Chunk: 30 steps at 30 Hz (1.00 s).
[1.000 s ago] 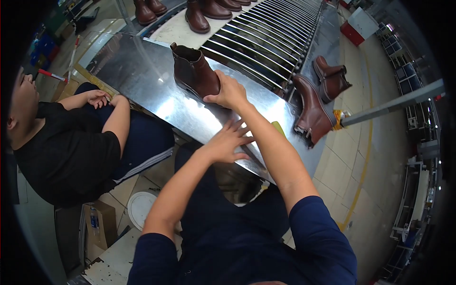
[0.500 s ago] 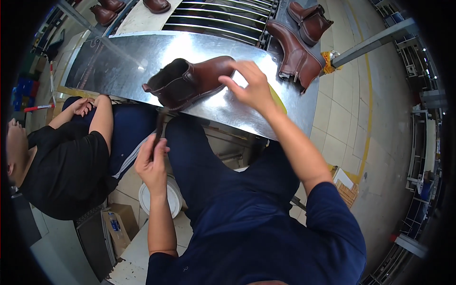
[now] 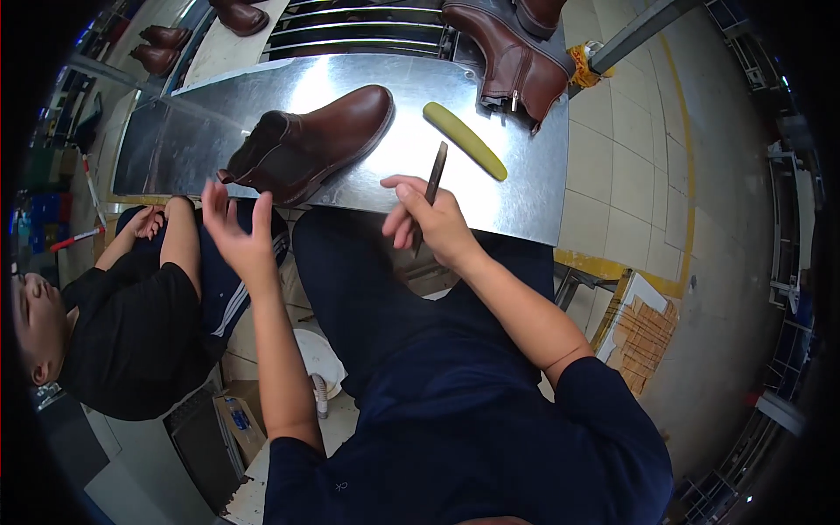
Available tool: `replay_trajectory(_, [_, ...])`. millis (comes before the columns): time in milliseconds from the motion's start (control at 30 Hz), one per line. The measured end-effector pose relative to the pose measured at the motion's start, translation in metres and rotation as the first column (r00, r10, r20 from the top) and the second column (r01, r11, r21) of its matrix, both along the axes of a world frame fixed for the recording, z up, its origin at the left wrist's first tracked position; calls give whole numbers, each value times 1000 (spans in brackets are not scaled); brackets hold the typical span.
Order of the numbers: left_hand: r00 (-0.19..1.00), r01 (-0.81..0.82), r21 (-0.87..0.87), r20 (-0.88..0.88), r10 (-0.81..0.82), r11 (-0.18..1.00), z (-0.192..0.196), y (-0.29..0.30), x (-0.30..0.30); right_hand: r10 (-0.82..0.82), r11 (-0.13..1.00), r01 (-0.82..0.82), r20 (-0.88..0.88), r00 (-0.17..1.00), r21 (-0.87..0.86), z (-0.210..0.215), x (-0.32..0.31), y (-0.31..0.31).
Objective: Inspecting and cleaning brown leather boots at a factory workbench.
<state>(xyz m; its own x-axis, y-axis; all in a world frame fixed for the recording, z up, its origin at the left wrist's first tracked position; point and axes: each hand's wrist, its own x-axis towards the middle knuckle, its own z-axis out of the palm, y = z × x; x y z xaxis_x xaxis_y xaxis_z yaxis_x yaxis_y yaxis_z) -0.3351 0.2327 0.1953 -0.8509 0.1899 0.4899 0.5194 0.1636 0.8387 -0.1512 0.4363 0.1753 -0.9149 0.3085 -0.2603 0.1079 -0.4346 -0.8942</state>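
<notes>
A brown ankle boot (image 3: 337,131) lies on the metal tabletop, its toe pointing away to the right. My left hand (image 3: 238,236) is beside the boot's heel end, fingers spread and holding nothing; I cannot tell whether it touches the boot. Between the fingers of my right hand (image 3: 442,229) is a slim, dark, flat stick-like tool (image 3: 436,175), tilted with one end up. That hand hovers over the table's near edge. A long yellow-green bar with rounded ends (image 3: 465,142) rests on the table just beyond it.
More brown boots stand at the far right, one (image 3: 512,61) with a zipper. Metal rollers (image 3: 354,31) run behind the tabletop (image 3: 197,131). A co-worker (image 3: 131,324) sits close on my left. At right is a metal post (image 3: 643,35) with yellow wrapping.
The dark tool has passed from my left hand to my right. My right hand has come back from the boot's toe toward me. My left hand has moved up toward the heel and opened.
</notes>
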Motion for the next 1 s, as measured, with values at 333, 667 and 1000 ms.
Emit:
replay_trajectory(333, [745, 142, 372, 570, -346, 917, -12, 24, 17, -285, 954, 287, 38, 958, -90, -4, -35, 47])
replay_trajectory(667, [680, -6, 418, 668, -303, 909, -22, 1, 111, -212, 915, 149, -133, 968, -376, -17, -11, 43])
replay_trajectory(1000, [688, 7, 405, 661, -298, 914, -20, -3, 119, -202, 917, 135, -146, 968, -375, -20, -8, 41])
